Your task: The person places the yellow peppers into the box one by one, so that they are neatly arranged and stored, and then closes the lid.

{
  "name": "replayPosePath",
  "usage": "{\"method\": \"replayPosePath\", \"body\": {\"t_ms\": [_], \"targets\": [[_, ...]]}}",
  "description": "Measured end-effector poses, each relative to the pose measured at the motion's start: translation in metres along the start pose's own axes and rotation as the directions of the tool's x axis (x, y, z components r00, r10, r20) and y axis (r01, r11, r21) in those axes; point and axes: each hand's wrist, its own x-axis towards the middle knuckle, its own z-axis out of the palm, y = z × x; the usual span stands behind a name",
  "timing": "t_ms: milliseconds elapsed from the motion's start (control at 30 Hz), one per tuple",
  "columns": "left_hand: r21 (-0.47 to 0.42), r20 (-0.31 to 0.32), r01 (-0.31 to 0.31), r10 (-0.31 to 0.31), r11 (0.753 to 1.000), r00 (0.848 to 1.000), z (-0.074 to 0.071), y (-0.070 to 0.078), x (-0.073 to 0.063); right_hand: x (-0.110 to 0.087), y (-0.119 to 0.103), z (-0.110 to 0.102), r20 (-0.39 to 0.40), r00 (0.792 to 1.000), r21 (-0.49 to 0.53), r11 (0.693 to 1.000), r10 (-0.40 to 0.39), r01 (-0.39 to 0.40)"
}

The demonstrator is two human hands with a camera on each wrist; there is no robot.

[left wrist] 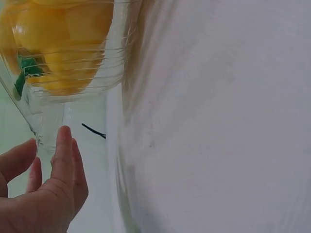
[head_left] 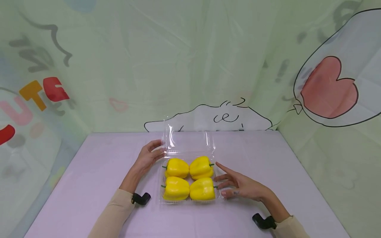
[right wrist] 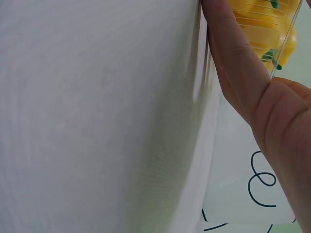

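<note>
A clear plastic clamshell box (head_left: 187, 202) stands on the table, its lid (head_left: 190, 142) raised at the back. Inside sit several yellow bell peppers (head_left: 176, 188) with green stems, in two rows. My left hand (head_left: 149, 154) is at the back left, its fingertips right at the lid's edge near the hinge. In the left wrist view, the thumb and fingers (left wrist: 62, 155) stand apart around that clear edge. On the other side, my right hand (head_left: 242, 185) has its fingers spread along the box's right wall, index finger extended. The right wrist view shows this hand (right wrist: 257, 92) partly covering the box.
A pale lilac cloth covers the table (head_left: 119, 158). Printed fabric walls (head_left: 190, 66) enclose it at the back and sides. Black wrist cameras (head_left: 141, 199) are strapped at both sleeves.
</note>
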Motion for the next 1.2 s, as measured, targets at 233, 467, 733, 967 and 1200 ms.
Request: {"method": "replayPosePath", "body": {"t_ms": [233,467,733,967,1200], "targets": [[-0.001,-0.004,-0.047,0.047,0.999,0.999,0.004,0.006,-0.003,0.000,0.000,0.000,-0.002,1.000,0.003,1.000,0.001,-0.001],[0.067,0.000,-0.102,0.102,0.993,0.995,0.002,0.009,-0.011,0.000,-0.002,0.000,-0.004,1.000,0.001,1.000,0.001,-0.001],[0.101,0.006,-0.158,0.158,0.982,0.987,0.003,0.011,-0.019,0.001,-0.002,0.000,-0.006,1.000,0.015,1.000,0.011,-0.011],[0.130,-0.012,-0.166,0.169,0.977,0.986,0.003,0.010,-0.025,0.001,-0.002,0.000,-0.009,1.000,0.012,1.000,0.012,-0.012],[0.214,-0.028,-0.111,0.120,0.970,0.992,-0.001,0.011,-0.038,0.000,-0.001,0.000,-0.004,1.000,0.000,1.000,-0.009,0.009]]}}
